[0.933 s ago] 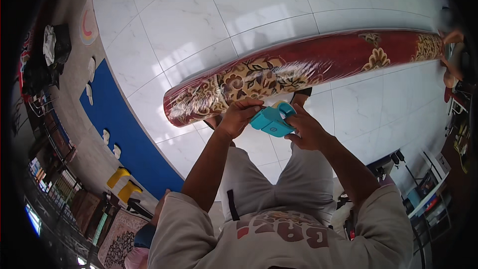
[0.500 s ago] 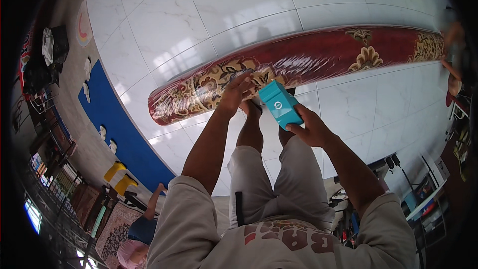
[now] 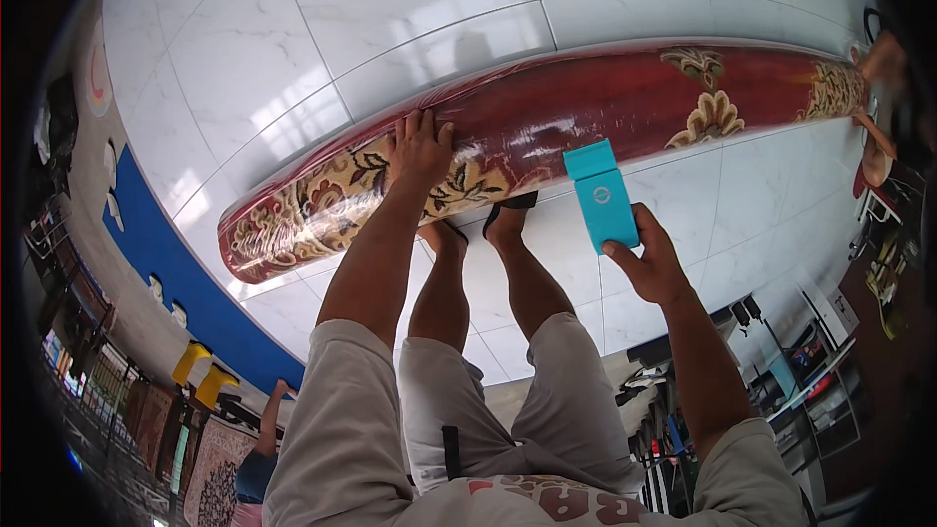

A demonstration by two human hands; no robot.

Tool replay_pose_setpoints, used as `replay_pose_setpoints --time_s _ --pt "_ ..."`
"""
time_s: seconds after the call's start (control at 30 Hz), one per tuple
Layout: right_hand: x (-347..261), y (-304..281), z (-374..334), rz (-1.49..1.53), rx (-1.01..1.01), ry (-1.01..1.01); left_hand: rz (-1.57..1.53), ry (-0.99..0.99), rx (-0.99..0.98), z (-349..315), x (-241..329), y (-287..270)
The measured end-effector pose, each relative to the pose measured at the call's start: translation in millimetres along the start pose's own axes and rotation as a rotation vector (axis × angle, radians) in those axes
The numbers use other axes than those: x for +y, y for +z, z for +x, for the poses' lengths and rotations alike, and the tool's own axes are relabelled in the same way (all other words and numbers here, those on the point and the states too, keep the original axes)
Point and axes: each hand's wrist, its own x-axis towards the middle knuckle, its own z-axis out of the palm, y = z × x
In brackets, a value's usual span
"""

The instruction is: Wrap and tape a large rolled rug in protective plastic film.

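A long patterned rug roll, wrapped in clear plastic, is laid across the white tiled floor, its ends seen at 9 o'clock and just past 2 o'clock. At 11 o'clock from the view's centre, the left hand is pressed palm down on the roll, its fingers extended and slightly parted. Near 3 o'clock, a teal tape dispenser is gripped at its lower end by the right hand; its top overlaps the roll's near edge, but whether contact is made cannot be told. The roll's far end is met by a co-worker's blurred limbs. Toward 8 o'clock, yellow boots are seen beside a blue mat.
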Motion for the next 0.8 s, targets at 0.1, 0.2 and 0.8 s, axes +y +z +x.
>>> replay_pose_setpoints --time_s 0.1,0.2,0.8 --pt "2 -2 -2 -0.052 0.002 0.005 -0.006 0.003 0.038 6 11 7" --pt "10 7 -2 -0.005 0.022 -0.047 0.140 0.108 0.023 13 -3 8" --pt "-16 -12 37 -0.001 0.204 -0.259 0.235 0.074 -0.126 33 -2 -38"
